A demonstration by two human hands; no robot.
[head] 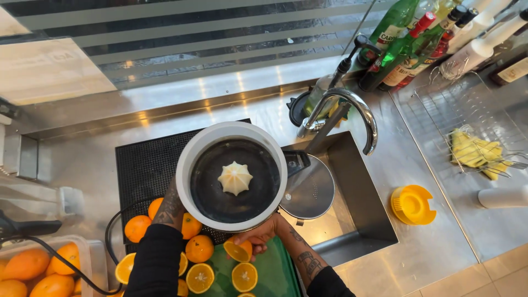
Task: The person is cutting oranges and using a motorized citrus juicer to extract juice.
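Left hand (169, 210) pressed against the near left side of the juicer (231, 176), fingers hidden, grip not determinable. Right hand (257, 237) closed around an orange half (238, 251), just below the juicer rim, above the green cutting board (264, 278). Juicer positioned on the black mat (144, 165) on the steel table (434, 242), beside the sink (357, 203).
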